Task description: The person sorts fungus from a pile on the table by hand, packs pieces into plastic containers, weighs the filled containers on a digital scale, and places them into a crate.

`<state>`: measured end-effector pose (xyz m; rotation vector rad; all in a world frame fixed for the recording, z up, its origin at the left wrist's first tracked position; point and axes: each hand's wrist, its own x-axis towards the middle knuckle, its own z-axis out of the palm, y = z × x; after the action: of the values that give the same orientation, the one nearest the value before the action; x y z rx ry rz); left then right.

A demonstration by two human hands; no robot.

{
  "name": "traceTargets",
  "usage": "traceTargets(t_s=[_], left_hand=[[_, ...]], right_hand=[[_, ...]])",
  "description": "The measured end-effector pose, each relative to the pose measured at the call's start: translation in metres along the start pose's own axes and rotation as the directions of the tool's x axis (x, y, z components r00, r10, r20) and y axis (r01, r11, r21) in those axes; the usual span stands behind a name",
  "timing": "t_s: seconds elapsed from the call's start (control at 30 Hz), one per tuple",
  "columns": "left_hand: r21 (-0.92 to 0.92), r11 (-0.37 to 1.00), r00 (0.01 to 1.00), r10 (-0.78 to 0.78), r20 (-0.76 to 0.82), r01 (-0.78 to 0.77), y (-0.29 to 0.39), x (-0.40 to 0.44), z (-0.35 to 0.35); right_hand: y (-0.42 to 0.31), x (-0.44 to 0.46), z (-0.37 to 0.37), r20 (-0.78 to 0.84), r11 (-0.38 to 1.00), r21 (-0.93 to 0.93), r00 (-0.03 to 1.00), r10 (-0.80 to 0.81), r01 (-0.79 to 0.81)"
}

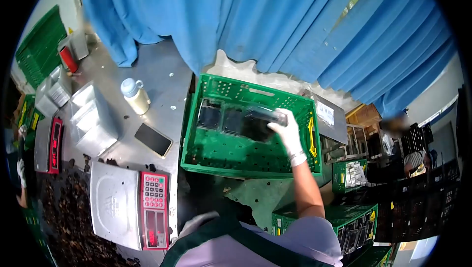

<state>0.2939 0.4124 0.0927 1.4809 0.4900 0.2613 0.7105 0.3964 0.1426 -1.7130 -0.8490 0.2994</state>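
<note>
My right hand [287, 132], in a white glove, reaches into the green plastic crate [236, 171]. Its fingers and thumb grip the right end of a clear plastic box [259, 124] with dark contents, slightly blurred by motion. Two similar boxes sit in the crate to its left: one dark-filled box [210, 114] in the far left corner and another box [232, 118] beside it. I cannot make out whether the held box rests on the crate floor. My left hand is not in view.
A scale [118, 205] with a red keypad stands on the metal table, near a phone [153, 140], a bottle [135, 96] and stacked clear boxes [93, 119]. Dark flaky pieces [73, 218] cover the table's near left. Another crate [356, 230] of boxes stands right. A co-worker's gloved hand [20, 171] shows far left.
</note>
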Motion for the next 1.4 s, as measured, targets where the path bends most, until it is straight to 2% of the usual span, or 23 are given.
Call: traceTargets(t_s=[0.07,0.13,0.2,0.27,0.37,0.4,0.5,0.6,0.67,0.73,0.8,0.83,0.87,0.9,0.93,1.0,1.07,1.2,1.23,1.3,1.33,1.37,1.4], left_hand=[[0.014,1.000,0.996,-0.006,0.094,0.005,0.001,0.016,0.005],[0.024,1.000,0.992,-0.006,0.125,0.003,0.002,0.029,0.007],[0.038,0.999,0.994,0.008,0.112,-0.012,0.004,0.036,0.004],[0.051,0.998,0.998,0.031,0.058,-0.034,0.006,0.034,0.001],[0.064,0.996,0.994,0.061,-0.087,-0.055,0.007,0.019,0.001],[0.073,0.995,0.984,0.082,-0.161,-0.071,0.005,0.015,0.002],[0.116,0.988,0.923,0.142,-0.358,-0.107,-0.008,-0.007,-0.001],[0.125,0.989,0.786,0.142,-0.602,-0.083,-0.016,-0.036,-0.003],[-0.046,0.996,0.667,-0.086,-0.740,0.077,0.027,-0.063,0.000],[-0.211,0.978,0.439,-0.192,-0.878,0.006,0.014,-0.092,0.018],[-0.166,0.986,0.203,-0.168,-0.965,0.026,-0.009,-0.118,0.039],[-0.200,0.979,0.090,-0.202,-0.975,0.029,-0.020,-0.132,0.054],[-0.238,0.971,-0.012,-0.238,-0.971,0.031,-0.027,-0.143,0.067],[-0.182,0.977,-0.136,-0.167,-0.977,0.111,-0.037,-0.153,0.081],[-0.276,0.951,-0.245,-0.236,-0.940,0.140,-0.039,-0.162,0.094],[-0.398,0.915,-0.434,-0.331,-0.838,0.070,-0.072,-0.168,0.128],[-0.419,0.906,-0.546,-0.319,-0.774,0.064,-0.071,-0.168,0.146],[-0.535,0.845,-0.597,-0.438,-0.672,-0.019,-0.086,-0.166,0.167],[-0.511,0.859,-0.610,-0.390,-0.690,0.030,-0.090,-0.166,0.170],[-0.466,0.868,-0.660,-0.250,-0.708,0.172,-0.090,-0.169,0.172],[-0.479,0.869,-0.694,-0.268,-0.669,0.125,-0.091,-0.175,0.170],[-0.487,0.865,-0.733,-0.255,-0.631,0.119,-0.097,-0.180,0.167],[-0.497,0.859,-0.763,-0.237,-0.601,0.125,-0.101,-0.184,0.162]], right_hand=[[0.050,0.031,-0.042,-0.017,0.987,-0.073,0.990,0.143,-0.144],[0.100,0.060,-0.083,-0.021,0.907,-0.350,0.970,0.241,-0.233],[0.135,0.078,-0.101,-0.287,0.847,-0.438,0.940,0.186,-0.301],[0.134,0.090,-0.081,-0.346,0.732,-0.661,0.933,-0.100,-0.167],[0.092,0.098,0.013,0.046,0.821,-0.548,0.987,-0.157,0.156],[0.060,0.118,0.073,0.253,0.790,-0.514,0.940,-0.230,0.332],[-0.042,0.080,0.189,0.500,0.760,-0.220,0.740,-0.450,0.612],[-0.110,0.047,0.309,0.623,0.636,0.118,0.442,-0.645,0.763],[-0.135,0.032,0.390,0.640,0.604,0.236,0.346,-0.686,0.761],[-0.171,0.017,0.455,0.677,0.387,0.065,0.244,-0.695,0.920],[-0.152,0.006,0.518,0.593,0.056,-0.037,0.067,-0.803,0.998],[-0.153,0.001,0.531,0.750,0.099,0.020,0.051,-0.659,0.995],[-0.166,-0.007,0.538,0.858,0.147,-0.042,0.111,-0.501,0.988],[-0.174,-0.012,0.532,0.776,0.103,0.034,0.039,-0.629,0.994],[-0.164,-0.003,0.543,0.710,0.101,0.088,0.009,-0.705,0.991],[-0.167,0.003,0.544,0.782,0.232,0.061,0.098,-0.615,0.971],[-0.168,0.006,0.549,0.796,0.231,0.020,0.124,-0.593,0.973],[-0.195,0.013,0.551,0.826,0.299,-0.015,0.180,-0.533,0.954],[-0.190,0.037,0.565,0.778,0.425,0.071,0.217,-0.590,0.902],[-0.202,0.055,0.560,0.724,0.644,0.229,0.314,-0.614,0.730],[-0.230,0.035,0.525,0.726,0.737,0.297,0.358,-0.587,0.606],[-0.238,0.024,0.505,0.791,0.833,0.388,0.322,-0.520,0.394],[-0.241,0.000,0.482,0.802,0.838,0.373,0.317,-0.507,0.398]])
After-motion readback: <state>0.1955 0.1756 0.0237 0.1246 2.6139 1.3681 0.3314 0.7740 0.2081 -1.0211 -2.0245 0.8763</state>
